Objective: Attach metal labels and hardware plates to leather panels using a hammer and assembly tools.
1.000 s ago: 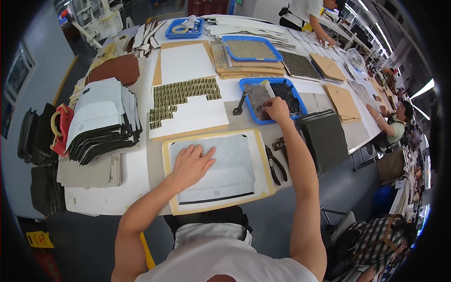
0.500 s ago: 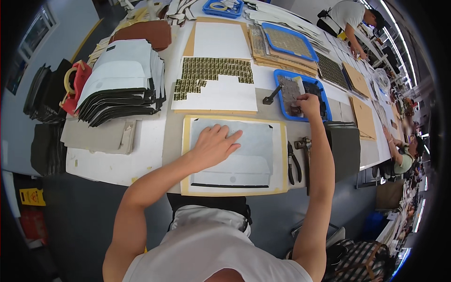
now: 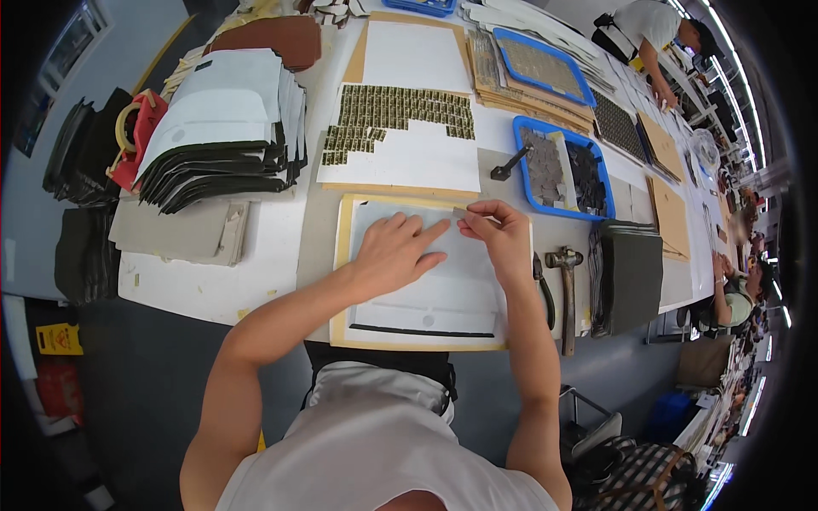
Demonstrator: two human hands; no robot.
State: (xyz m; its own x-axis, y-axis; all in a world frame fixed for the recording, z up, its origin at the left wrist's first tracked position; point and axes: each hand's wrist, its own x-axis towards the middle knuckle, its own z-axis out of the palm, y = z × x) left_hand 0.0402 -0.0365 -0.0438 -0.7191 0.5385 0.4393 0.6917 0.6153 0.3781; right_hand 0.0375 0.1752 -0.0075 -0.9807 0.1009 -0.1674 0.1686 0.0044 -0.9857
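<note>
A light grey panel (image 3: 456, 294) with a dark strip along its near edge lies on a yellow-edged board (image 3: 341, 324) in front of me. My left hand (image 3: 390, 254) rests flat on the panel, fingers apart, its index fingertip pointing at a small flat grey piece (image 3: 459, 213). Thumb and fingers of my right hand (image 3: 503, 234) pinch that piece just above the panel's far right part. Beyond my right hand stands a blue tray (image 3: 569, 213) holding grey pieces (image 3: 543, 166) on one side and dark ones (image 3: 586, 175) on the other.
Right of the board lie pliers (image 3: 546, 294), a hammer (image 3: 566, 289) and a dark stack (image 3: 632, 277). A black tool (image 3: 511, 164) sits left of the tray. Small gold-and-dark pieces (image 3: 400, 106) cover a white sheet behind. Grey-white panels (image 3: 221, 111) are piled at left. Two people work at right.
My right hand has come left from the blue tray to the panel, carrying a small grey piece. My left hand stays on the panel. The view has shifted slightly.
</note>
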